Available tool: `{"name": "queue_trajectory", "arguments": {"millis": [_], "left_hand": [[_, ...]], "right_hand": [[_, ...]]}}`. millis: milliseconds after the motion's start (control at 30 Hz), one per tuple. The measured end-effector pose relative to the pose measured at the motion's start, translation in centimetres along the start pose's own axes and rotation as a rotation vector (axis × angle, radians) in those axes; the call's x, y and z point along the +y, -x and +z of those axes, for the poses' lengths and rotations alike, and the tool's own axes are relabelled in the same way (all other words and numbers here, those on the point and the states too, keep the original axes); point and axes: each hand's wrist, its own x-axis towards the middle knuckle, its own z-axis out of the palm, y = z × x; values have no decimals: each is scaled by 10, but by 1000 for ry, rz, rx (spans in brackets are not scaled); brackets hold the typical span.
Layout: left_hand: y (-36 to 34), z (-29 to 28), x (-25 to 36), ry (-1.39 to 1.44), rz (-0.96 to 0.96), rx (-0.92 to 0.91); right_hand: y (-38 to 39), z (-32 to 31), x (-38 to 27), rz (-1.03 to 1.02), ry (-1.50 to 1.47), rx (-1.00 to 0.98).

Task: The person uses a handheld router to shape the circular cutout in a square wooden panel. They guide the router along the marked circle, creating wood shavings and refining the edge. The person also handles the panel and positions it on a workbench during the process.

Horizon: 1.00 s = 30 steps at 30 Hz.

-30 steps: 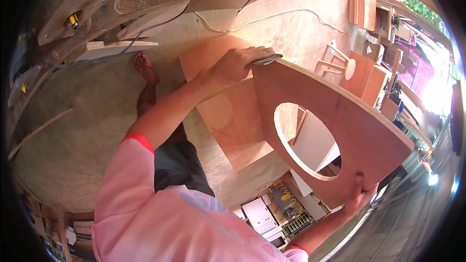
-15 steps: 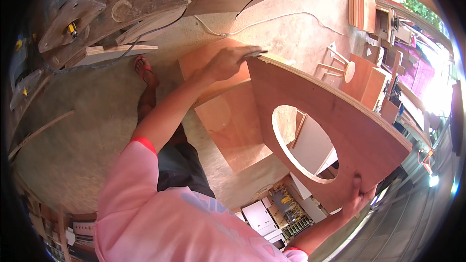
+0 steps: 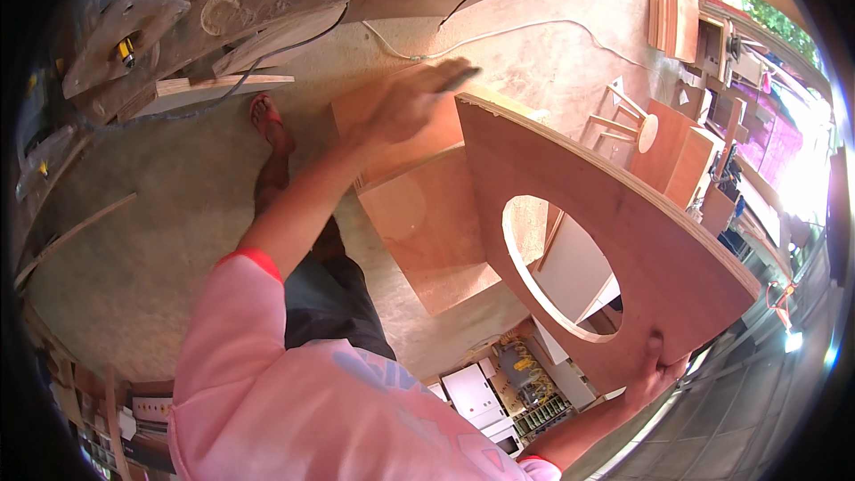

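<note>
A reddish-brown plywood panel (image 3: 570, 169) with a large round hole stands tilted in front of me. My right hand (image 3: 650, 374) is closed on its lower right edge, a finger lying on the face. Above the panel's upper left corner, my left hand (image 3: 419, 100) holds a thin, dark, flat piece (image 3: 460, 79). Motion blurs that hand, and the kind of piece cannot be made out. Just left of the panel are the lighter plywood faces of a box (image 3: 427, 223); whether they are joined to the panel is unclear.
A worn wooden workbench (image 3: 276, 0) fills the upper left. A pale cable (image 3: 499, 38) crosses the floor behind the panel. At the right stand a small round stool (image 3: 645, 133) and stacked boards (image 3: 672, 25). A case with yellow wires (image 3: 527, 379) sits low near me.
My left hand has lifted off the panel's upper left corner, moving slightly up and left with the thin dark piece. My right hand keeps its grip on the panel.
</note>
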Motion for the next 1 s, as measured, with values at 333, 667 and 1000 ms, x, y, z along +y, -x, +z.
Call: {"name": "queue_trajectory", "arguments": {"millis": [333,667,1000], "left_hand": [[19,25,34,-15,-48,28],[12,15,70,-1,25,-53],[30,89,48,175,-458,349]], "right_hand": [[1,-2,0,-11,-53,-50],[5,-2,2,-76,75,-72],[5,11,-15,-121,139,55]]}}
